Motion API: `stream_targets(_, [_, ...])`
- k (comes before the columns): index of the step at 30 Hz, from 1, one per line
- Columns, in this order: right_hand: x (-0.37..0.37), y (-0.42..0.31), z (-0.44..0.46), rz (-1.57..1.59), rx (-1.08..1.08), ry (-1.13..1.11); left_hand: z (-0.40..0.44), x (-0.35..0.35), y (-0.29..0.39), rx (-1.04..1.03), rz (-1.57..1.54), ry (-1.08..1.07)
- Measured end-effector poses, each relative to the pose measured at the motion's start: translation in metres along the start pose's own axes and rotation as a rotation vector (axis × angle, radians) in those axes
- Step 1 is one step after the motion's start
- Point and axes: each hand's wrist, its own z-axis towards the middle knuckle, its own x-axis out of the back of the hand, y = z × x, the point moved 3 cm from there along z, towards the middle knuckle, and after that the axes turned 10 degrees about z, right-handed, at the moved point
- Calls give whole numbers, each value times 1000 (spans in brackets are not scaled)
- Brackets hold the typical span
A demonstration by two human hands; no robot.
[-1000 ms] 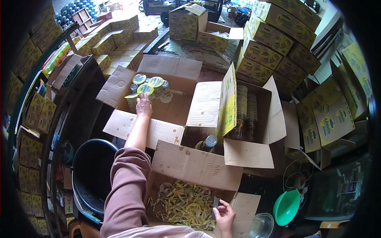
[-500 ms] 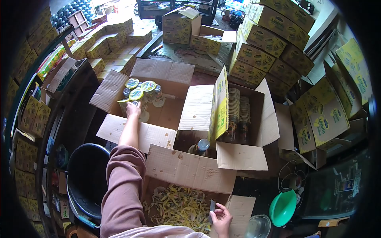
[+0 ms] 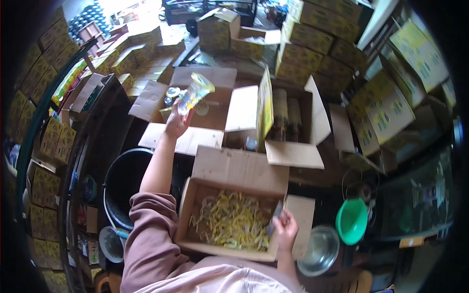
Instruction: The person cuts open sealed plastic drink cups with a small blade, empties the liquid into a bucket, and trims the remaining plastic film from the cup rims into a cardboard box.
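A clear plastic cup (image 3: 196,94) with yellow film and printing is tilted in my left hand (image 3: 178,124), raised over the near side of a cardboard box (image 3: 217,110). Several similar lidded cups (image 3: 173,92) stand inside that box, partly hidden by my hand. In my right hand (image 3: 287,228) is a flat dark grey strip, perhaps a blade (image 3: 275,218), gripped between thumb and fingers. It is above the right edge of a nearer carton (image 3: 184,207) filled with yellow and whitish shreds (image 3: 234,219).
An open box (image 3: 298,154) holds tall stacks of cups (image 3: 280,110). A black bucket (image 3: 115,168) stands at left. To the right are a green bowl (image 3: 351,222) and a clear basin (image 3: 320,251). Stacked yellow cartons (image 3: 312,44) line the back.
My left hand has lifted a cup up from the group in the far box and tilted it. My right hand keeps the grey strip. The camera view has shifted.
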Motion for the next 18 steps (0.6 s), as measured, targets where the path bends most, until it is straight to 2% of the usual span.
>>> stream_targets(2, [-3, -4, -5, 176, -71, 45, -50, -60, -24, 17, -269, -139])
stream_targets(4, [-10, -17, -13, 273, -89, -56, -99, -93, -55, 1, -360, -216])
stream_targets(6, [-15, -28, -25, 329, -47, -105, -153, -115, -88, -26, -378, -20])
stream_targets(7, [-18, -33, -31, 355, -22, -137, -183, -120, -105, 19, -459, -138])
stream_targets(9, [-18, -41, -44, 372, -12, -144, -245, -130, -136, 168, -699, -209])
stream_targets(14, [-17, -48, -62, 344, 23, -165, -354, -141, -181, 187, -778, -318])
stream_targets(17, [-24, -50, -69, 371, 5, -179, -395, -159, -177, 402, -932, -443])
stream_targets(18, [-27, -48, -71, 382, 0, -180, -408, -154, -172, 336, -834, -324])
